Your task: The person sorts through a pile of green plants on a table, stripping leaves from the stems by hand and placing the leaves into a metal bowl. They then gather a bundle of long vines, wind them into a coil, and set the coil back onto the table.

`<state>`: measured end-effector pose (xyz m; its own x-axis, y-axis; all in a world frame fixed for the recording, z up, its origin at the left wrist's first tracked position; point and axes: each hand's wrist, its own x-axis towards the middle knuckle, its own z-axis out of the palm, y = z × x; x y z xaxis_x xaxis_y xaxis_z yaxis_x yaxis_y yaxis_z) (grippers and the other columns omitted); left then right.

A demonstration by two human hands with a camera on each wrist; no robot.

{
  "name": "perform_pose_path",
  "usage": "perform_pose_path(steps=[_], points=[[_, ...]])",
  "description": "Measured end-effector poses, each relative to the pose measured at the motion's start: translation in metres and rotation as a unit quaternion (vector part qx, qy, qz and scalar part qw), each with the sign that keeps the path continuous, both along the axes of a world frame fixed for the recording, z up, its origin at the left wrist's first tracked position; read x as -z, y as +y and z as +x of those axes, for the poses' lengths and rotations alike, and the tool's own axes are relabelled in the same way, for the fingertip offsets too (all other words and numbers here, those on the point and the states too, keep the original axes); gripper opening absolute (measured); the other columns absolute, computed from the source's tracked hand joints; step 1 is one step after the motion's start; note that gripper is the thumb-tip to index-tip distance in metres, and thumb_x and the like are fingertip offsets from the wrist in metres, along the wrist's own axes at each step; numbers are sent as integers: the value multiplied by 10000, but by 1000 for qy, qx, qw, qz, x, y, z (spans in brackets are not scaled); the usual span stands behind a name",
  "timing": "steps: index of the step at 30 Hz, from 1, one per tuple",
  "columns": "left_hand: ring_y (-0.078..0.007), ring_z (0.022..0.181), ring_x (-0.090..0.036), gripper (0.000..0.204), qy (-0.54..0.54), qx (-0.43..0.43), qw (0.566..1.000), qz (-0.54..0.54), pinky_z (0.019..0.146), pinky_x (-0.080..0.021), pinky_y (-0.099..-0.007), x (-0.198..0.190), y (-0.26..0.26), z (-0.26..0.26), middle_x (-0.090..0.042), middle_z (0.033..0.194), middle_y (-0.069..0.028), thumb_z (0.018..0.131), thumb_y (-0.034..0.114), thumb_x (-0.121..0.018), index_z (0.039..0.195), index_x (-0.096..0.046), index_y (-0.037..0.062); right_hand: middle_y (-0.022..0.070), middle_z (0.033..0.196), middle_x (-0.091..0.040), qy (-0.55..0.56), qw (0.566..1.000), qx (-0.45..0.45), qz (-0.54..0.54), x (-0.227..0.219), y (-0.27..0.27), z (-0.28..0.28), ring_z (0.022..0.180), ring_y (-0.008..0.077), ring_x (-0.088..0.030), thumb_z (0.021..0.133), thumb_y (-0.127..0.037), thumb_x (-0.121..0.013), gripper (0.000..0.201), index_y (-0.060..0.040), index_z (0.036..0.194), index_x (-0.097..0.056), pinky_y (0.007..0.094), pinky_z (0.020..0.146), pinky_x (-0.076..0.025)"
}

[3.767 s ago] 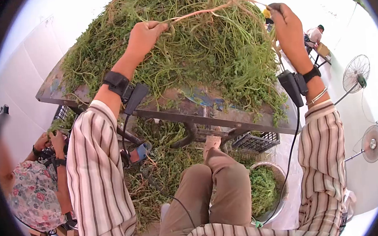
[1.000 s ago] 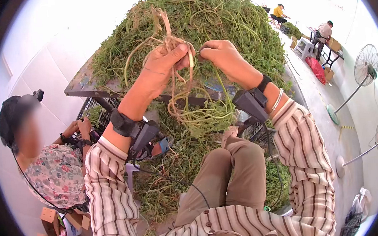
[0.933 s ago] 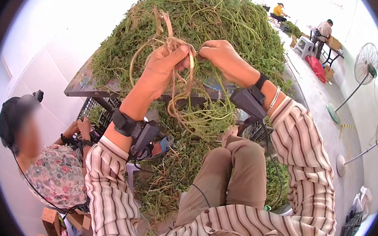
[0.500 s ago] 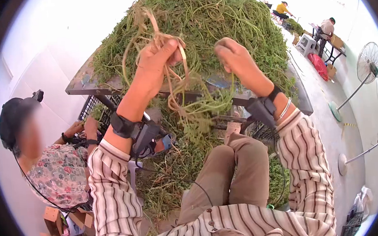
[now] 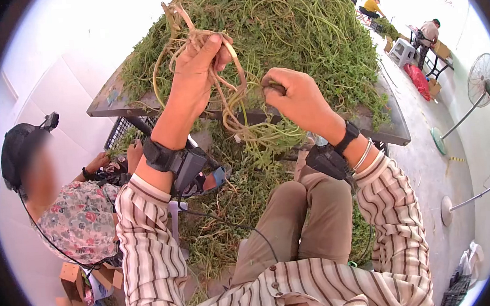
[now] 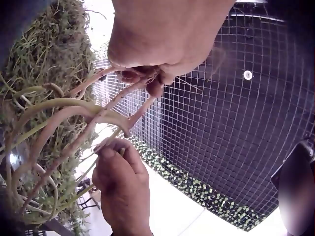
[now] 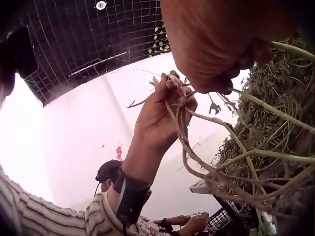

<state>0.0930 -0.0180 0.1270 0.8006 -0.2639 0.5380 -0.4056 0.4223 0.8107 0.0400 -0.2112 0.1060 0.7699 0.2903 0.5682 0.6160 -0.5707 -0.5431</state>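
My left hand (image 5: 194, 77) holds a looped bundle of long plant stems (image 5: 240, 73) over the table's near edge. Pale, root-like ends stick up past the thumb, and leafy green tops (image 5: 264, 149) hang below. To the right, lower than the left hand, my right hand (image 5: 299, 99) has its fingers curled. In the right wrist view a green stem (image 7: 280, 113) runs out from those fingers. The left wrist view shows the right thumb and fingers (image 6: 118, 147) pinched together just below the bundle's curved stems (image 6: 64, 105). A large heap of green plants (image 5: 283, 42) lies behind both hands.
The heap covers most of a dark table (image 5: 110, 100). More cut plants (image 5: 216, 234) lie on the floor by my legs. Another person (image 5: 73, 222) sits at the left, near cardboard boxes (image 5: 73, 290). Standing fans (image 5: 483, 79) and a red bag (image 5: 417, 81) are at the right.
Both hands came together from a wide stretch of one long stem. The left hand then rose with the bundle; the right moved away to the right, then back in and lower.
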Motion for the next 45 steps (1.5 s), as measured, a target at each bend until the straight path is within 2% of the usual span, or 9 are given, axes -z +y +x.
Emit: perform_pose_path(steps=[5,8,11,17,23,28,31,38,45], points=[[-104,642,-436,226,36,-16,999,-26,613,-372,-241,3,-2,1,-524,674,-10,915,218,-495,917,-572,6,104,636,-524,34,997,21,72,3,-10,11,544,191,-502,734,-108,-526,117,2,767,-549,302,514,-387],[-110,625,-441,221,53,-27,997,-58,596,-382,-248,8,-3,6,-525,663,-16,915,205,-495,920,-575,0,-58,628,-465,183,916,-5,358,7,-20,21,482,56,-363,774,-105,-518,83,-38,747,-558,230,444,-276],[-109,619,-453,197,48,-38,993,-99,586,-384,-247,10,8,15,-532,661,-17,913,189,-499,895,-578,10,-46,610,-442,237,850,-43,469,20,-48,35,498,56,-363,789,-101,-502,76,-42,798,-549,226,445,-277],[-119,617,-453,180,48,-51,991,-117,587,-388,-261,13,9,22,-535,673,-31,916,176,-493,881,-575,19,15,637,-478,231,893,-22,386,14,-29,11,523,89,-404,828,-102,-431,122,-33,854,-528,224,484,-322],[-134,624,-445,241,44,-46,990,-130,593,-394,-261,11,-2,22,-520,663,-25,911,221,-500,927,-572,-8,127,675,-495,84,991,-42,92,17,-4,-3,603,176,-471,826,-166,-504,179,12,836,-501,311,579,-394],[-129,633,-460,236,33,-42,991,-126,596,-405,-254,7,-9,19,-532,672,-27,903,230,-517,927,-575,2,154,622,-535,104,993,-60,-15,23,10,-14,593,336,-516,753,-240,-598,219,-54,867,-588,402,573,-411],[-127,631,-465,231,35,-33,990,-130,596,-408,-255,7,-15,17,-537,676,-28,902,225,-520,934,-576,4,136,635,-525,68,994,-65,-48,26,13,-17,525,237,-464,774,-166,-572,198,-23,910,-587,319,529,-396],[-122,618,-451,207,29,-36,988,-148,583,-393,-260,5,-20,14,-540,683,-33,919,182,-486,914,-574,-5,176,666,-557,33,998,-48,-13,33,13,-15,620,361,-542,744,-191,-565,173,-57,848,-594,411,559,-428],[-104,624,-491,213,31,-42,989,-142,587,-413,-243,11,-26,12,-559,698,-22,897,203,-527,950,-579,3,142,640,-536,85,984,-75,136,28,20,-15,551,194,-495,780,-168,-565,193,-1,870,-603,331,544,-407]])
